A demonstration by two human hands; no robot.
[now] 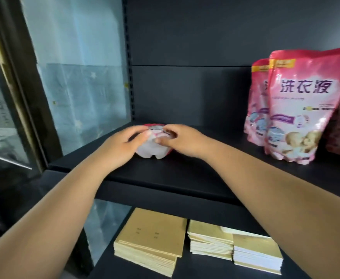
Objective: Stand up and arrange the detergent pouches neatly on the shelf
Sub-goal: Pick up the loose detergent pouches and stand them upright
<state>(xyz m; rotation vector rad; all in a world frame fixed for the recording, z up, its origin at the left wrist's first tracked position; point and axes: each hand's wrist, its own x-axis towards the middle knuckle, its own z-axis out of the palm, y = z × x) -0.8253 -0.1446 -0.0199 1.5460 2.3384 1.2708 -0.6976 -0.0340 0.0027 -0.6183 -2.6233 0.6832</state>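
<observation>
While both hands are reached onto the black shelf (185, 178), a pink and white detergent pouch (155, 149) lying flat toward nine o'clock of the shelf is gripped from either side: the left hand (120, 147) is curled round its left edge and the right hand (185, 140) is pinched on its upper right edge. Two more pink pouches (300, 109) are seen standing upright at three o'clock, one behind the other. Stacks of tan booklets (151, 242) are laid on the lower shelf at six o'clock.
</observation>
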